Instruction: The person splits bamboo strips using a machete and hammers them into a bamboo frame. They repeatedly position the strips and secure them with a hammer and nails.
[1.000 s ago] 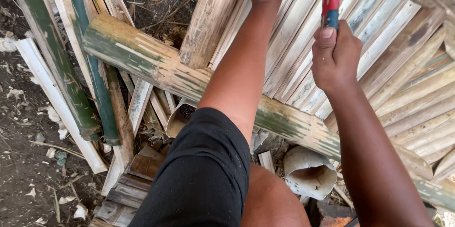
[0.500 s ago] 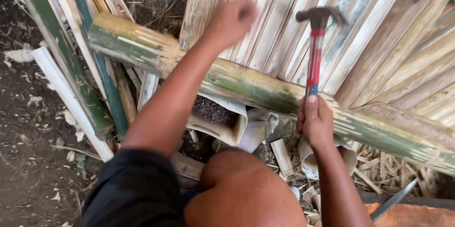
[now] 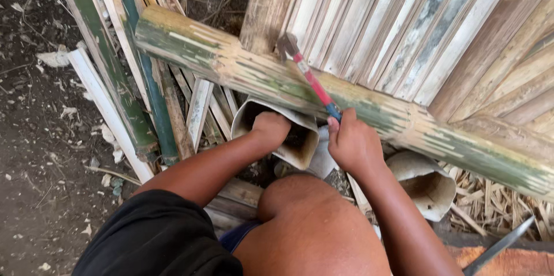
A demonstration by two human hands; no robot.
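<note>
right hand [image 3: 353, 144]: fist closed around red-handled hammer [image 3: 309, 77], head at 11 o'clock on the bamboo pole [image 3: 231, 62]
left hand [image 3: 271, 129]: curled, seemingly inside cut bamboo tube [image 3: 300, 149], grip unclear
slats [image 3: 404, 22]: behind pole, 12 o'clock

the right hand [image 3: 353, 144] hides the hammer [image 3: 309, 77] grip; the hammer head is blurred. the thick bamboo pole [image 3: 242, 68] runs off the right edge.

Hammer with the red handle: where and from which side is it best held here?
Probably at the blue butt end of the hammer, from below, as the right hand grips it. The handle slants up-left, its head resting on the thick bamboo pole, leaving the low end free.
</note>
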